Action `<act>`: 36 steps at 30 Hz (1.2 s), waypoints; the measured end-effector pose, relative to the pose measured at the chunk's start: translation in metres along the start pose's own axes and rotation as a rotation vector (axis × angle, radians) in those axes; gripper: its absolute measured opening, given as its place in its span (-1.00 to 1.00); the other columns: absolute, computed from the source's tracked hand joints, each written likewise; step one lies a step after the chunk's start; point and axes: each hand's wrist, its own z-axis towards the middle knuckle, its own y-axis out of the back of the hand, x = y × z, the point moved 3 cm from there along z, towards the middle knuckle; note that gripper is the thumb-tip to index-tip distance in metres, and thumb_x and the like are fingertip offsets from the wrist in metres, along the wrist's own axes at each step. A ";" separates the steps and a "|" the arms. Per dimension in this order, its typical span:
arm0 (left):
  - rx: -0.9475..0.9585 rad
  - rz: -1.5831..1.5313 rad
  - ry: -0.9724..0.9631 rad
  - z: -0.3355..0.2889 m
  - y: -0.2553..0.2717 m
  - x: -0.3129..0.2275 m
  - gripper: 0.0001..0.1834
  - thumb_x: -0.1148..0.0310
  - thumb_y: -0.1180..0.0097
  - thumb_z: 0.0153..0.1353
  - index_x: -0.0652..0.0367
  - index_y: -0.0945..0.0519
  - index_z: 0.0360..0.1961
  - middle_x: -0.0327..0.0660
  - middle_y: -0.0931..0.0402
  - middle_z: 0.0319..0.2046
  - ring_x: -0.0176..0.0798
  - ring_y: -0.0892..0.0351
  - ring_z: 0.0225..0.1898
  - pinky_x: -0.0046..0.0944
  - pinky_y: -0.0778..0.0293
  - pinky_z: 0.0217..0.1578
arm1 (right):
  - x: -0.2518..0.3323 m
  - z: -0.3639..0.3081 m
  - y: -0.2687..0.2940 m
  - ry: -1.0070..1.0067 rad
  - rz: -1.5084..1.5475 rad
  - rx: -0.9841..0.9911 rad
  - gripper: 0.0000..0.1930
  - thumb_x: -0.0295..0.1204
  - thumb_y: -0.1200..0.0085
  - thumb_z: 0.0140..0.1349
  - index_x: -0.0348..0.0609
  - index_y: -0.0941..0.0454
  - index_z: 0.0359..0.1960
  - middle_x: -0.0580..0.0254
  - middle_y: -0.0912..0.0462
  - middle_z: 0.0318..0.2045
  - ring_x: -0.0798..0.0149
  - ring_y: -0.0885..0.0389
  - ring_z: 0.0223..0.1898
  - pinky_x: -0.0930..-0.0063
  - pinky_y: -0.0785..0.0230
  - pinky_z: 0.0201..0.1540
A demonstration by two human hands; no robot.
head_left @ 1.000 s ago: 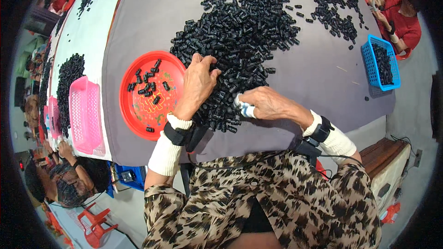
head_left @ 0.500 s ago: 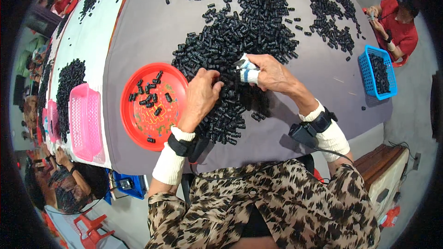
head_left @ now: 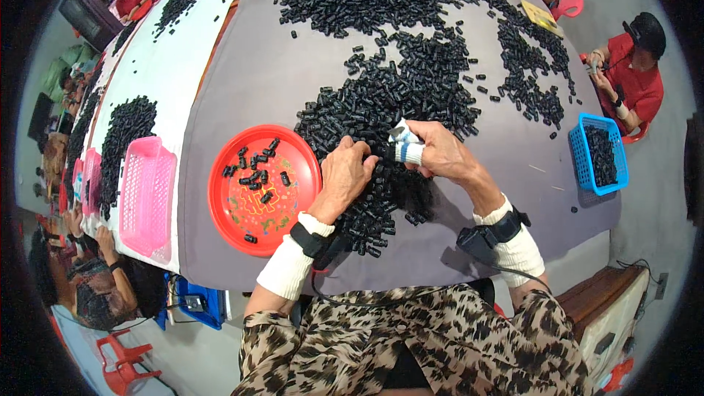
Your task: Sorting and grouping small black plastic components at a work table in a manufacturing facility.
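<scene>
Over the near part of a large pile of small black cylindrical pieces point(head_left: 389, 103), my two hands work close together. My left hand point(head_left: 347, 180) has its fingers curled inward; whatever they grip blends into the dark pieces behind. My right hand point(head_left: 447, 152) is closed, thumb and forefinger toward the left hand. White cloth with blue stripes point(head_left: 408, 151) wraps around its fingertips, hiding what is pinched there. A round red tray point(head_left: 227, 213) with several black pieces in it sits just left of my left hand.
On the white table at left are a pink basket point(head_left: 147, 202) and another heap of black pieces point(head_left: 126, 143). A blue basket point(head_left: 576, 158) of black pieces stands at the right edge, near a person in red point(head_left: 642, 77). Other people sit around the tables.
The whole view has shifted, so the table sits lower and more of its far end shows. Both hands stay together over the pile, still closed.
</scene>
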 end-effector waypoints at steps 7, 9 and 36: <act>-0.004 -0.376 0.095 0.000 0.010 0.005 -0.85 0.38 -0.15 0.04 0.24 -0.56 -0.40 -0.22 -0.45 -0.56 -0.29 -0.46 -0.53 -0.32 -0.39 -0.48 | -0.008 -0.004 0.009 0.001 0.038 -0.044 -0.91 -0.43 0.11 0.11 -0.10 -0.46 -0.43 0.42 -0.41 -0.70 0.61 -0.30 -0.77 0.72 -0.07 -0.75; 0.076 -0.890 0.253 0.002 0.032 -0.003 -0.88 0.43 -0.10 0.12 0.26 -0.57 -0.35 -0.34 -0.48 -0.56 -0.52 -0.42 -0.52 -0.49 -0.36 -0.48 | -0.001 -0.004 0.007 -0.010 0.051 -0.051 -0.93 -0.46 0.08 0.09 -0.11 -0.45 -0.42 0.42 -0.40 -0.71 0.59 -0.28 -0.77 0.69 -0.08 -0.73; -0.121 -1.690 0.083 -0.010 0.129 -0.041 -0.73 0.45 0.00 0.21 0.33 -0.47 -0.08 -0.20 -0.50 -0.28 -0.40 -0.46 -0.24 -0.43 -0.40 -0.18 | 0.103 0.007 -0.037 0.318 0.097 0.071 -0.78 -0.39 -0.24 -0.03 -0.19 -0.48 -0.41 0.55 -0.38 -0.62 0.64 -0.25 -0.56 0.67 -0.16 -0.53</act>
